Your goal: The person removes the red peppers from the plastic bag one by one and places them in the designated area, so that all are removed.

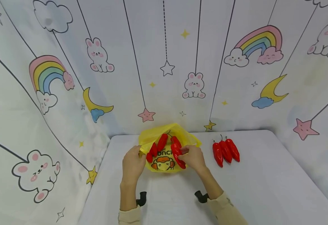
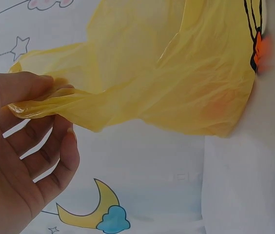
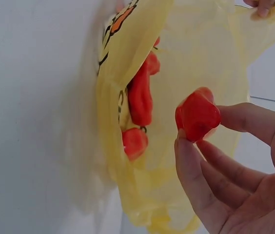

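Note:
A yellow plastic bag (image 1: pixel 149 137) with a cartoon print lies on the table, its mouth spread wide. My left hand (image 1: pixel 133 162) pinches the bag's left edge between thumb and fingers, as the left wrist view (image 2: pixel 35 102) confirms. Between the thumb and fingertips of my right hand (image 1: pixel 193 157) is a red chili pepper (image 1: pixel 176 153), held at the bag's mouth; the right wrist view shows this pepper (image 3: pixel 198 114) end-on. Several other red peppers (image 3: pixel 140 95) lie inside the bag, partly hidden by its folds.
Three red peppers (image 1: pixel 226 151) lie side by side on the white table (image 1: pixel 265 181), right of the bag. A white cloth backdrop (image 1: pixel 164 103) with cartoon drawings stands behind and to the sides. Black curved pieces (image 1: pixel 142 198) show by both wrists.

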A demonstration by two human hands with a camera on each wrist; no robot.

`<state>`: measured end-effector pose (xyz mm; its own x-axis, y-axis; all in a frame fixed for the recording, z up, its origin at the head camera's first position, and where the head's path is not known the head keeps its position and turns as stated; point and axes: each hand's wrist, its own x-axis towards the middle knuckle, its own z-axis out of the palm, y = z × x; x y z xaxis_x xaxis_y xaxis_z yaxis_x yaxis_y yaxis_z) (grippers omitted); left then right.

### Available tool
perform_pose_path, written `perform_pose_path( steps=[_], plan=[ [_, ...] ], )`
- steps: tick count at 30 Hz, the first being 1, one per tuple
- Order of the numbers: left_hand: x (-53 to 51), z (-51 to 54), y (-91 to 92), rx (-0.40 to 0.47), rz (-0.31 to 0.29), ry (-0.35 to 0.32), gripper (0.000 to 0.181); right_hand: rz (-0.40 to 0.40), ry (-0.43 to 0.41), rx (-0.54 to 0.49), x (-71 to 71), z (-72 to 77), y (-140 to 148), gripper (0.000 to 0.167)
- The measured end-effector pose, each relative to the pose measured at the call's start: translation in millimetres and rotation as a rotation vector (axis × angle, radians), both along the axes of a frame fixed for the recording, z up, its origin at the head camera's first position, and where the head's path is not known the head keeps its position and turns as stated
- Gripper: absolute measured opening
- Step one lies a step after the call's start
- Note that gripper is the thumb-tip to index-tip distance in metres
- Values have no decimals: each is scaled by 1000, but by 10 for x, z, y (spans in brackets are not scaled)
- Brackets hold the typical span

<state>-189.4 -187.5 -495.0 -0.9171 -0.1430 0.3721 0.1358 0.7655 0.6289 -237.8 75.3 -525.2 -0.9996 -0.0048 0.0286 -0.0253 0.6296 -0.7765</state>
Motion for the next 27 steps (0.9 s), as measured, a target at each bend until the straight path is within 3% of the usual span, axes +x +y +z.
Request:
perform_pose_path(
  steps=[9,18,27],
  plan=[
    [-14,-15,1,-26,-2,13,14,1,-47,-49,63,18,47,34],
    [-35,-25,2,-21,-11,26,12,-23,-32,-62,139,44,173,35],
    [-45,-63,6,-23,5,-11,15,-62,-69,-73,208,29,296,37]
  ],
)
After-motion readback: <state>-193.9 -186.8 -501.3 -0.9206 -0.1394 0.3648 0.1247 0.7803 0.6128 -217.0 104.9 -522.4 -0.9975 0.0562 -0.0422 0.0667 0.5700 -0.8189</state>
